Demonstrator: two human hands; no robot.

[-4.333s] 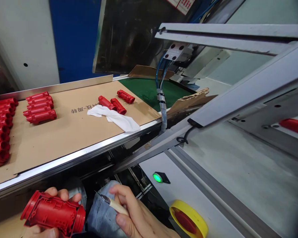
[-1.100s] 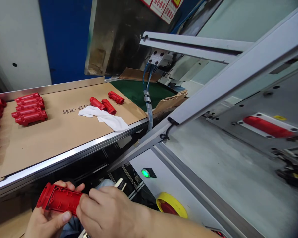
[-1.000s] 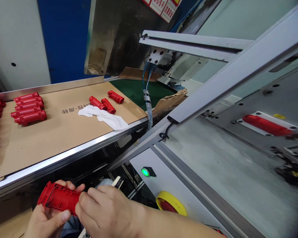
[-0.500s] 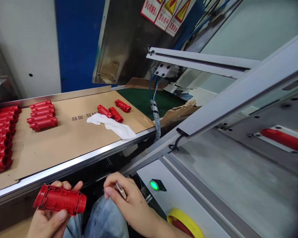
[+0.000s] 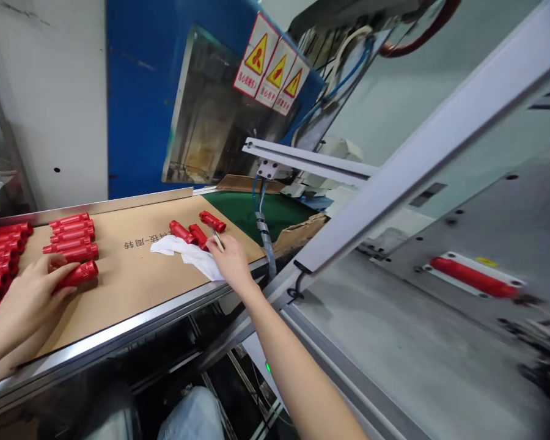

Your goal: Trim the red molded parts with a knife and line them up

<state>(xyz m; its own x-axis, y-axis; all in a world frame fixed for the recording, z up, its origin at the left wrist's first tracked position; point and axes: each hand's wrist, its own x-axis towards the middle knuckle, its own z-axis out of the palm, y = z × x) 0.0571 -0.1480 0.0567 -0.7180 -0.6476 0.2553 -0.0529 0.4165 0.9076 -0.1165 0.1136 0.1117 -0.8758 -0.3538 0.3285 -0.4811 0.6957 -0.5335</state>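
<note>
On the cardboard at left, my left hand [image 5: 36,299] has its fingers around a ribbed red plastic housing [image 5: 79,275], which lies beside a small stack of similar red housings [image 5: 71,235]. My right hand [image 5: 231,260] reaches over the bench's far right part and keeps a slim, pen-like metal tool [image 5: 218,240] between its fingers. Its fingertips are at the end of another red housing [image 5: 197,236]; whether they grip that part I cannot tell. Two more red housings, one nearer [image 5: 182,232] and one farther [image 5: 212,221], lie close by. A white cloth [image 5: 183,252] is partly under my right hand.
A dense row of red housings [image 5: 0,256] fills the bench's left end. The bench has a metal front edge [image 5: 132,321]. A green belt [image 5: 238,214] lies beyond the cardboard. To the right stands a machine frame [image 5: 394,165] with a red part in a fixture [image 5: 474,278].
My left hand has carried the red housing from above my lap to the stack at left. My right hand has moved forward to the loose housings, still with the tool. The view has shifted.
</note>
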